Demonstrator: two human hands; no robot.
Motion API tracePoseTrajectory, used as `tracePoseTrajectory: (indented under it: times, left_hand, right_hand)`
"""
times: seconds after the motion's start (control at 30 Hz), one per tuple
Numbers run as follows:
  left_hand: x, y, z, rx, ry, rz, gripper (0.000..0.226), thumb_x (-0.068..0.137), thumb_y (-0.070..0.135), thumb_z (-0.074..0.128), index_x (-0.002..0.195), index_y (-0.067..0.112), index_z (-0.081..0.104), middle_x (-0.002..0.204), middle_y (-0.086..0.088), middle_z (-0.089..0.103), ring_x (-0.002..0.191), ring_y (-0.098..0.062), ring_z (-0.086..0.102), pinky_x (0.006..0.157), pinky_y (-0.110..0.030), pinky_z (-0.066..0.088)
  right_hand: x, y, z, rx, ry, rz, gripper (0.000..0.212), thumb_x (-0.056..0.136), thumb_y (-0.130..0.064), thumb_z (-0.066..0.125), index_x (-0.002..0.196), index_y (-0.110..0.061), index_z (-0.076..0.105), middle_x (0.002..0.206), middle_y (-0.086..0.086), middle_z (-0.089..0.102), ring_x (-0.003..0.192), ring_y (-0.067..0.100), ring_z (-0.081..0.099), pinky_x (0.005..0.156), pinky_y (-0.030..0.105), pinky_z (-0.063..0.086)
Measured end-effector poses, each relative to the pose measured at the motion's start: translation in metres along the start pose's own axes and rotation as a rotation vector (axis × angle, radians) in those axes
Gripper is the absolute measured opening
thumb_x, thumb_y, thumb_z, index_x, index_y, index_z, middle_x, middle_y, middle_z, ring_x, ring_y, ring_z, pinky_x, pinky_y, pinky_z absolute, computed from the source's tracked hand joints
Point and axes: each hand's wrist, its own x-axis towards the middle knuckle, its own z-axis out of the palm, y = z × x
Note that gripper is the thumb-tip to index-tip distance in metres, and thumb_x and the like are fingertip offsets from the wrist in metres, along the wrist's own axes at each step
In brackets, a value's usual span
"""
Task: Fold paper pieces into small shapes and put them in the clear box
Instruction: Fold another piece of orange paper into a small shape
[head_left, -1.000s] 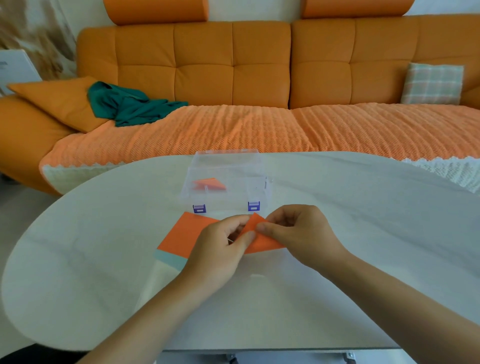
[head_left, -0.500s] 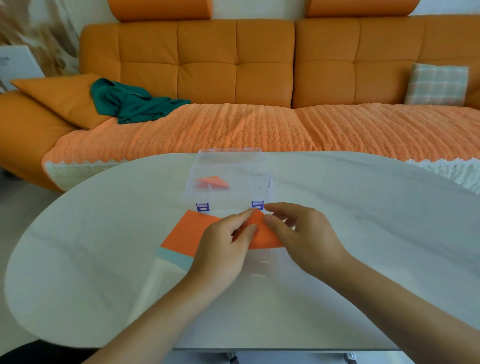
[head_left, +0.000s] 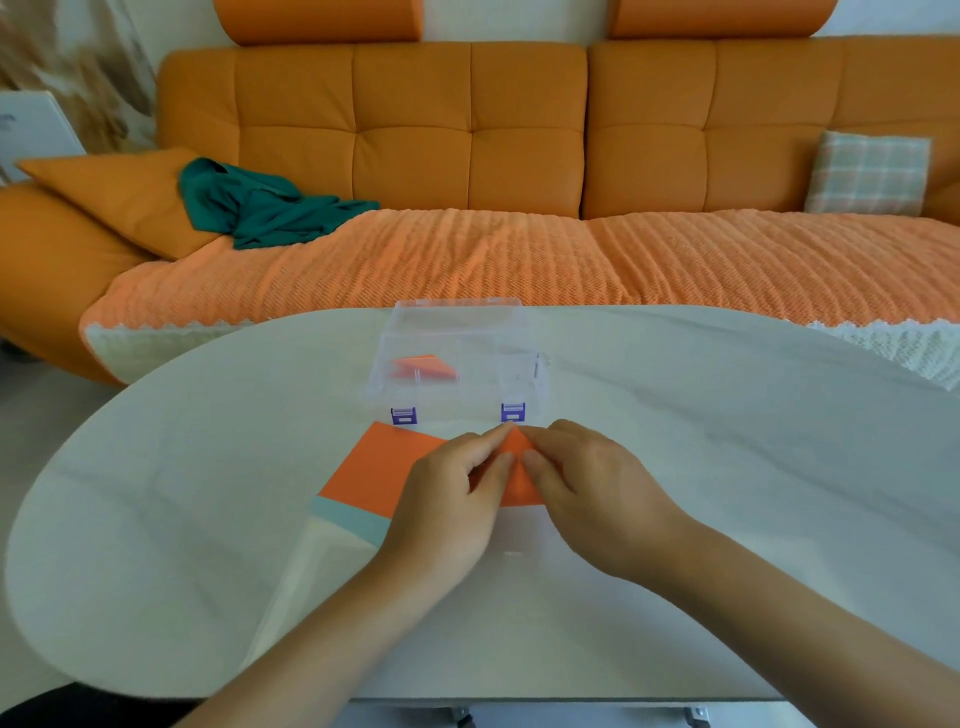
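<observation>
Since half second ago, left hand (head_left: 447, 501) and right hand (head_left: 589, 491) closed in, fingertips meeting at tip of folded paper (head_left: 519, 483). Flat orange sheet (head_left: 382, 467) on surface (head_left: 208, 519), leftmost. Left hand: fingers curled, pinching folded paper. Paper's point aims away toward clear box (head_left: 460, 332), long axis near-to-far. Right hand seemingly pinches other edge, thumb hidden. Box holds one folded piece (head_left: 423, 365).
</observation>
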Motion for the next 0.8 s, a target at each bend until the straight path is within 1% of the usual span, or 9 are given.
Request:
tracePoseTrajectory:
  times: [0.07, 0.17, 0.2, 0.27, 0.37, 0.47, 0.53, 0.67, 0.8]
  left_hand:
    - [-0.001, 0.0, 0.001, 0.021, -0.011, 0.005, 0.033, 0.099, 0.02, 0.058, 0.13, 0.027, 0.064, 0.109, 0.019, 0.069, 0.102, 0.005, 0.062, 0.086, -0.01, 0.044]
    - [0.0, -0.001, 0.0, 0.029, -0.028, -0.002, 0.033, 0.099, 0.022, 0.057, 0.131, 0.029, 0.063, 0.112, 0.021, 0.068, 0.105, 0.007, 0.061, 0.087, -0.01, 0.044]
    - [0.0, -0.001, -0.001, 0.029, -0.027, -0.003, 0.033, 0.099, 0.022, 0.057, 0.131, 0.029, 0.063, 0.111, 0.023, 0.067, 0.104, 0.008, 0.06, 0.086, -0.008, 0.043]
    - [0.001, 0.0, -0.002, 0.041, -0.018, 0.004, 0.034, 0.098, 0.021, 0.058, 0.131, 0.029, 0.063, 0.107, 0.024, 0.066, 0.102, 0.009, 0.06, 0.083, -0.005, 0.042]
    - [0.001, 0.001, -0.002, 0.069, 0.016, 0.021, 0.036, 0.097, 0.018, 0.061, 0.131, 0.029, 0.062, 0.103, 0.017, 0.068, 0.094, 0.005, 0.059, 0.079, -0.006, 0.041]
    - [0.001, 0.0, -0.002, 0.121, 0.014, 0.084, 0.034, 0.096, 0.018, 0.061, 0.129, 0.027, 0.065, 0.08, 0.012, 0.059, 0.078, 0.005, 0.053, 0.069, -0.007, 0.036]
    - [0.001, 0.0, -0.001, 0.139, 0.005, 0.104, 0.032, 0.097, 0.019, 0.061, 0.127, 0.025, 0.067, 0.077, 0.01, 0.054, 0.075, 0.004, 0.051, 0.067, -0.008, 0.034]
    - [0.001, -0.001, 0.003, 0.122, 0.002, 0.124, 0.028, 0.097, 0.019, 0.06, 0.123, 0.026, 0.069, 0.078, 0.004, 0.057, 0.074, -0.003, 0.052, 0.067, -0.013, 0.037]
    - [0.0, -0.002, 0.003, 0.125, -0.008, 0.144, 0.027, 0.097, 0.02, 0.06, 0.122, 0.026, 0.07, 0.08, 0.004, 0.06, 0.075, -0.005, 0.055, 0.068, -0.014, 0.039]
  right_hand:
    - [0.0, 0.001, 0.002, 0.011, -0.023, -0.004, 0.029, 0.103, -0.031, 0.033, 0.107, -0.027, 0.061, 0.084, -0.007, 0.053, 0.082, 0.016, 0.054, 0.077, 0.034, 0.045]
    - [0.002, 0.005, 0.002, 0.086, -0.008, 0.056, 0.029, 0.102, -0.033, 0.039, 0.117, -0.03, 0.063, 0.095, -0.009, 0.06, 0.085, 0.01, 0.056, 0.079, 0.028, 0.046]
    - [0.002, 0.005, 0.0, 0.144, 0.017, 0.093, 0.025, 0.101, -0.034, 0.044, 0.115, -0.033, 0.065, 0.095, -0.014, 0.062, 0.083, 0.005, 0.056, 0.075, 0.021, 0.045]
    - [0.004, 0.007, -0.002, 0.264, 0.062, 0.165, 0.017, 0.096, -0.033, 0.055, 0.1, -0.034, 0.071, 0.084, -0.019, 0.064, 0.073, -0.002, 0.057, 0.063, 0.012, 0.038]
    - [0.007, 0.009, -0.002, 0.364, 0.065, 0.227, 0.016, 0.093, -0.029, 0.06, 0.086, -0.031, 0.074, 0.075, -0.016, 0.067, 0.066, -0.001, 0.059, 0.058, 0.013, 0.039]
    - [0.007, 0.01, -0.002, 0.433, 0.074, 0.247, 0.017, 0.093, -0.027, 0.062, 0.081, -0.029, 0.074, 0.072, -0.013, 0.068, 0.059, -0.003, 0.057, 0.055, 0.012, 0.041]
    - [0.007, 0.01, -0.001, 0.447, 0.083, 0.249, 0.018, 0.093, -0.027, 0.061, 0.082, -0.03, 0.075, 0.073, -0.013, 0.069, 0.061, -0.002, 0.058, 0.057, 0.014, 0.042]
    - [0.005, 0.009, 0.002, 0.363, 0.064, 0.227, 0.02, 0.095, -0.028, 0.058, 0.087, -0.033, 0.075, 0.067, -0.021, 0.064, 0.061, -0.004, 0.057, 0.056, 0.011, 0.037]
    - [0.005, 0.01, -0.002, 0.229, 0.037, 0.188, 0.021, 0.097, -0.036, 0.054, 0.106, -0.033, 0.073, 0.091, -0.02, 0.064, 0.078, -0.001, 0.057, 0.065, 0.013, 0.039]
